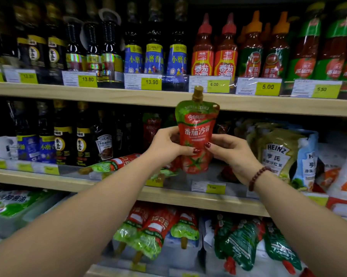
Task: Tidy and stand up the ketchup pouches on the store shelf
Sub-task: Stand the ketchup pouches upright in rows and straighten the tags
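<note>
A red and green ketchup pouch [196,134] with a brown cap is held upright in front of the middle shelf [116,184]. My left hand [169,143] grips its left side and my right hand [231,154] grips its right side, thumbs on the front. Another ketchup pouch [112,163] lies flat on the middle shelf to the left, cap pointing left. A further fallen pouch [162,174] shows under my left wrist, partly hidden. More red pouches [151,126] stand in the dark at the back of the shelf.
Dark sauce bottles [62,140] stand left on the middle shelf, Heinz salad dressing pouches [278,154] right. The top shelf carries bottles and ketchup squeeze bottles [203,50] behind price tags. On the bottom shelf, ketchup pouches [154,230] lie in bins.
</note>
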A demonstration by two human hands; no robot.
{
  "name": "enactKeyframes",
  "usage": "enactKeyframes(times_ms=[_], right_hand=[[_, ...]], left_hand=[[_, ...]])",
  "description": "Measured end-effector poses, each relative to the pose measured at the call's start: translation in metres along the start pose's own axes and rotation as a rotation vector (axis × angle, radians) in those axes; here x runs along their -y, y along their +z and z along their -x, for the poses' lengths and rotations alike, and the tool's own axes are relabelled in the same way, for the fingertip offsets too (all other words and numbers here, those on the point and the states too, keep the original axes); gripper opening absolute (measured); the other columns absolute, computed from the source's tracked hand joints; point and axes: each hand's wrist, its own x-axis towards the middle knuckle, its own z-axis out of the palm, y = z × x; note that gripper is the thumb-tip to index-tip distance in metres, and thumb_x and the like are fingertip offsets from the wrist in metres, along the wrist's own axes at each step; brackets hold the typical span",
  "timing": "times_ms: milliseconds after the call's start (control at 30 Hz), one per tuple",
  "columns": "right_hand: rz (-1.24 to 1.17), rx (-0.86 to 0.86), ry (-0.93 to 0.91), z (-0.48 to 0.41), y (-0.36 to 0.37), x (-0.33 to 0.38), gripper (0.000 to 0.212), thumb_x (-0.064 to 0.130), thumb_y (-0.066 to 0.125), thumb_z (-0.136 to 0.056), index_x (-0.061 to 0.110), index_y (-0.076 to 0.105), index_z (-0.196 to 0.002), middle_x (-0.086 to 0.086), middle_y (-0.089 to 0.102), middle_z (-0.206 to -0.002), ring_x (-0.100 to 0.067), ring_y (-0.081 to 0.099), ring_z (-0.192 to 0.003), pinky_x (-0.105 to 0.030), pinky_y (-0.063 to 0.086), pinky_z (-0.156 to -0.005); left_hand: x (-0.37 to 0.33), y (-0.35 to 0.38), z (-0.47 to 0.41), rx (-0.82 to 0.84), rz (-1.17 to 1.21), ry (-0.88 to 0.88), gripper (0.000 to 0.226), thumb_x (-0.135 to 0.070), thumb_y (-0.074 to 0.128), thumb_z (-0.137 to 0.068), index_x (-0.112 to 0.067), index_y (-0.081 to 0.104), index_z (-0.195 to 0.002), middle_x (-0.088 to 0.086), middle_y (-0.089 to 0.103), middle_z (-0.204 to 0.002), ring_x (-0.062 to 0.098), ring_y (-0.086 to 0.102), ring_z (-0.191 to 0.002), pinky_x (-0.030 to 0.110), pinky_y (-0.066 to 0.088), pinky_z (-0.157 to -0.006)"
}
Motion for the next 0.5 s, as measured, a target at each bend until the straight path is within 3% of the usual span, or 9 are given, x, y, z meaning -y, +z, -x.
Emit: enactKeyframes(times_ms=[133, 267, 333, 433, 500], right_hand=[[-0.02, 0.003, -0.063, -0.01, 0.032, -0.006, 0.029, 0.022, 0.074, -0.065, 0.02, 0.072, -0.093, 0.002, 0.074, -0.093, -0.013, 0.068, -0.091, -0.02, 0.053, -0.069], [0.034, -0.012, -0.053, -0.017, 0.054, -0.025, 0.029, 0.013, 0.074, -0.067, 0.018, 0.069, -0.095, 0.003, 0.073, -0.092, -0.003, 0.067, -0.085, -0.013, 0.051, -0.069], [0.156, 0.007, 0.032, -0.014, 0.058, -0.044, 0.026, 0.011, 0.072, -0.072, 0.015, 0.066, -0.098, 0.003, 0.069, -0.091, 0.005, 0.065, -0.077, -0.009, 0.049, -0.065], [0.403, 0.04, 0.148, -0.005, 0.059, -0.067, 0.004, 0.023, 0.065, -0.082, 0.026, 0.065, -0.085, 0.009, 0.067, -0.083, 0.014, 0.06, -0.07, -0.003, 0.044, -0.059], [0.514, 0.0, 0.148, -0.006, 0.059, -0.071, 0.016, 0.031, 0.057, -0.088, 0.03, 0.065, -0.074, 0.01, 0.067, -0.074, 0.008, 0.061, -0.066, -0.006, 0.045, -0.059]], left_hand=[[0.01, -0.036, 0.002, 0.015, 0.065, 0.019, 0.038, 0.0, 0.083, -0.06, -0.023, 0.07, -0.087, -0.001, 0.074, -0.09, 0.016, 0.07, -0.087, 0.036, 0.058, -0.077], [0.023, -0.066, 0.001, -0.036, 0.098, 0.067, 0.031, -0.003, 0.084, -0.06, -0.021, 0.072, -0.082, -0.005, 0.075, -0.083, 0.011, 0.071, -0.081, 0.023, 0.056, -0.065], [0.029, -0.081, -0.002, -0.072, 0.109, 0.077, 0.029, -0.005, 0.084, -0.059, -0.023, 0.071, -0.078, -0.009, 0.075, -0.079, 0.008, 0.07, -0.078, 0.02, 0.054, -0.063], [0.037, -0.102, -0.006, -0.08, 0.1, 0.085, 0.03, -0.003, 0.084, -0.059, -0.026, 0.071, -0.074, -0.013, 0.074, -0.076, 0.004, 0.07, -0.075, 0.014, 0.052, -0.06], [0.043, -0.113, -0.01, -0.067, 0.107, 0.083, 0.031, 0.0, 0.083, -0.059, -0.027, 0.073, -0.072, -0.012, 0.074, -0.077, 0.005, 0.07, -0.076, 0.015, 0.053, -0.061]])
